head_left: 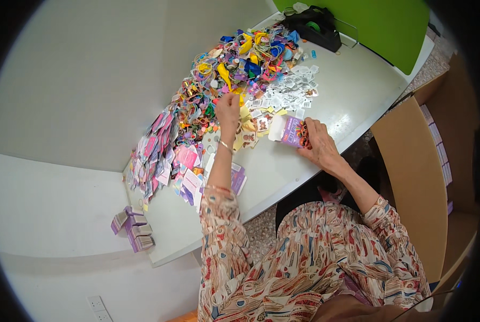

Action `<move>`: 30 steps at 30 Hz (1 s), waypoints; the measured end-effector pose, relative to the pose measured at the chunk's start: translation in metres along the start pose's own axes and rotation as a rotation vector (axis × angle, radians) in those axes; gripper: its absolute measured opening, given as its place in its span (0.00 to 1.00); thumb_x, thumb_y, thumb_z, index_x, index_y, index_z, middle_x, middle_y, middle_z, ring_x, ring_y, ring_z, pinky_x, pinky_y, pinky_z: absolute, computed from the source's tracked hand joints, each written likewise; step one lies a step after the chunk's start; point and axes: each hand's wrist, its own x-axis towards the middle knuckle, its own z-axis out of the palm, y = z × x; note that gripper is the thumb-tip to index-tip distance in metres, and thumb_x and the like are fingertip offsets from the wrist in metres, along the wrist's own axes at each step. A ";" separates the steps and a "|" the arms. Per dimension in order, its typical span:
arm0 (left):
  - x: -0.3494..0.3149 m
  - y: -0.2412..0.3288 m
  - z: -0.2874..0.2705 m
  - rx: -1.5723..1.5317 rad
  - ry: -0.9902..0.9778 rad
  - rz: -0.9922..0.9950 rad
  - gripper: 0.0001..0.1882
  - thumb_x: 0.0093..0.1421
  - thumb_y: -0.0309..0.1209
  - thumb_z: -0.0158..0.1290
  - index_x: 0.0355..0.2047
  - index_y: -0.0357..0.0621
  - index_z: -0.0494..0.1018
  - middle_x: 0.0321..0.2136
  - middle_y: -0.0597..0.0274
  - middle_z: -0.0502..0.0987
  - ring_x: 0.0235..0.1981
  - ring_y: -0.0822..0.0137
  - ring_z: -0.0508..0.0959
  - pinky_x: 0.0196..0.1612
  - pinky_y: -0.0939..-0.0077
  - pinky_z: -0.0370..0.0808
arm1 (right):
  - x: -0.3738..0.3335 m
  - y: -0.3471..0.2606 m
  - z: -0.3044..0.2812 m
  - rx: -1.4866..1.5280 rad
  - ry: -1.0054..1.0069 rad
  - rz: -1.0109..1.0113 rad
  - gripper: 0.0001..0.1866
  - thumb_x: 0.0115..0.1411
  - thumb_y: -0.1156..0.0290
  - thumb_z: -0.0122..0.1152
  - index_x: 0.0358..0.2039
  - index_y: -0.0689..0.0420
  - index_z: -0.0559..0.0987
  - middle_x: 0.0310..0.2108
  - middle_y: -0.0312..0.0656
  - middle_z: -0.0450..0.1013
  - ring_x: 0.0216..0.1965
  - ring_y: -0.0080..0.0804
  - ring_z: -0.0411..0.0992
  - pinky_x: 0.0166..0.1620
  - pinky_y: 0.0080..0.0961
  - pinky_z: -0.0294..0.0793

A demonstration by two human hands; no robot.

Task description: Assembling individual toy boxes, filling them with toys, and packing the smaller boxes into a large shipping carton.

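My right hand (321, 144) grips a small purple box (292, 132) near the table's front edge. The box lies tilted with its white flap end facing left. My left hand (228, 111) is closed at the edge of a big heap of small colourful trinkets (245, 60), with balloons and bands among them. What its fingers hold, if anything, is hidden. Between my hands lie small cards printed with brown bears (262, 124) and yellow slips. Beyond the box spreads a pile of little white packets (293, 88).
Pink and purple cards (153, 153) are heaped at the left, beside flattened packets (189, 185). Bundled card stacks (134, 229) sit at the table's left end. A black tape dispenser (315, 27) stands at the far end. An open cardboard carton (412, 177) is on my right.
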 end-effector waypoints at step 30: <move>0.060 -0.029 0.060 0.578 -0.344 0.286 0.12 0.49 0.33 0.58 0.30 0.38 0.76 0.29 0.48 0.78 0.33 0.50 0.78 0.37 0.62 0.74 | -0.002 0.009 0.014 -0.060 0.057 -0.035 0.42 0.41 0.71 0.69 0.56 0.63 0.58 0.50 0.53 0.62 0.50 0.51 0.63 0.50 0.38 0.71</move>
